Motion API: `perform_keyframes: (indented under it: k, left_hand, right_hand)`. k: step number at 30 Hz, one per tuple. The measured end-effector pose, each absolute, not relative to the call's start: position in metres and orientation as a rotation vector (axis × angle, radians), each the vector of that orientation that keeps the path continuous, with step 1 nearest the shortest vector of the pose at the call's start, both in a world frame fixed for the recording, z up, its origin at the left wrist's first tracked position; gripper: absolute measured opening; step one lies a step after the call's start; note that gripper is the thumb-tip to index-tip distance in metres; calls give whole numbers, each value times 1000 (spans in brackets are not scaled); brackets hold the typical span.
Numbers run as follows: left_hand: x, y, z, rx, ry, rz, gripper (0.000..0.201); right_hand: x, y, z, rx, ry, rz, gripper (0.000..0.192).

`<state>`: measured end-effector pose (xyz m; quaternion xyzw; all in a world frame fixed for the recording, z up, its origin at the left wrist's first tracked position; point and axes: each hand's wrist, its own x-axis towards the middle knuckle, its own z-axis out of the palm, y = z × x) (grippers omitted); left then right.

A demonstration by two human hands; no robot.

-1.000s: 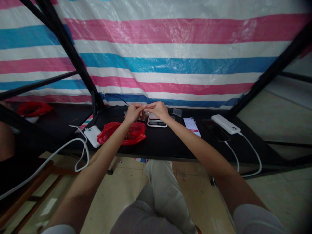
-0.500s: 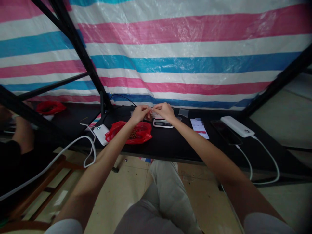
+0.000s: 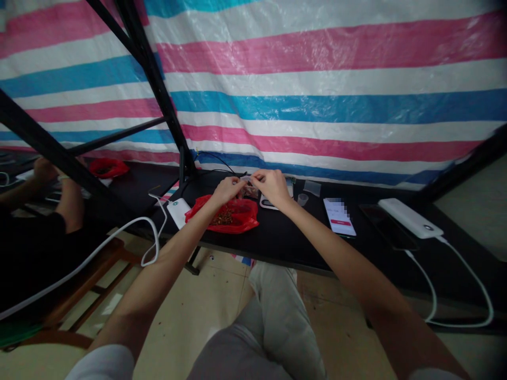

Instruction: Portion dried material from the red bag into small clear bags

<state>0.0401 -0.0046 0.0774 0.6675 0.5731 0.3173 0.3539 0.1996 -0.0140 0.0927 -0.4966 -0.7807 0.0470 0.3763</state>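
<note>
Both hands meet above the far part of the black table (image 3: 277, 243), and between them they pinch a small clear bag (image 3: 249, 184). On the left hand (image 3: 226, 189) the fingers are curled and pressed together on the left side of this bag; on the right hand (image 3: 272, 187) the thumb and fingers close on its upper right edge. So the bag sits directly between the two grips, touching both, held a little above the table surface. What is inside the bag is too small to tell surely. Just near and left of the hands lies a red plastic bag (image 3: 227, 215), open, with small brown pieces in it. Behind the right hand a white scale (image 3: 268, 202) is partly hidden. To the right of the hands stand a small clear cup (image 3: 302, 199), then a phone (image 3: 339, 216) with a lit screen, a dark phone (image 3: 387, 226) and a white power bank (image 3: 410, 218) with a cable. A second power bank (image 3: 179, 211) lies left of the red bag. Far on the left, the arm of another person (image 3: 69, 195) rests by another red bag (image 3: 108, 167). A striped tarp (image 3: 317, 95) hangs behind the table.
</note>
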Motion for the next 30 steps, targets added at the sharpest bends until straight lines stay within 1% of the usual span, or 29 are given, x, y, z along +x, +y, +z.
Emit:
perform_keyframes:
  k: [3,6,8,12,14,15,18,19,21,23,25,27,30]
  left_hand:
    - [29,-10,79,1616,1301,812,23]
    - [19,-15,80,1590,1246,831,18]
    - [10,-15,81,1580,1254,816,16]
    - [-7,-14,84,1578,1272,860,11]
    - [-14,-15,85,1579,1263,923,10]
    - [-16,-17,85,1571,1250,952,9]
    - [-22,-24,84,1501,1180,977,10]
    - [-23,-26,82,1471,1157,959,10]
    - [-26,-30,78,1413,1138,920,13]
    - [-29,-32,73,1384,1151,892,15]
    - [-34,-33,68,1411,1178,881,18]
    - [-40,-33,64,1501,1216,889,24]
    - [-49,-33,63,1643,1235,933,40]
  right_hand:
    - [188,-26,93,-1282,-2072,25,21]
    - [180,-31,93,-1299,-2119,-37,22]
    - [177,-31,92,-1297,-2127,1,23]
    - [175,-22,85,-1323,-1986,210,31]
    - [175,-15,80,-1345,-1906,414,33]
    - [175,-12,77,-1360,-1884,591,35]
    - [175,-6,70,-1341,-1796,1310,48]
    - [175,-5,68,-1309,-1744,1498,50]
    - [175,-4,66,-1233,-1656,1687,43]
    - [173,-2,64,-1201,-1610,1722,32]
    - [170,2,63,-1206,-1606,1706,25]
    - [167,6,62,-1237,-1646,1631,22]
    - [160,12,60,-1270,-1799,1453,17]
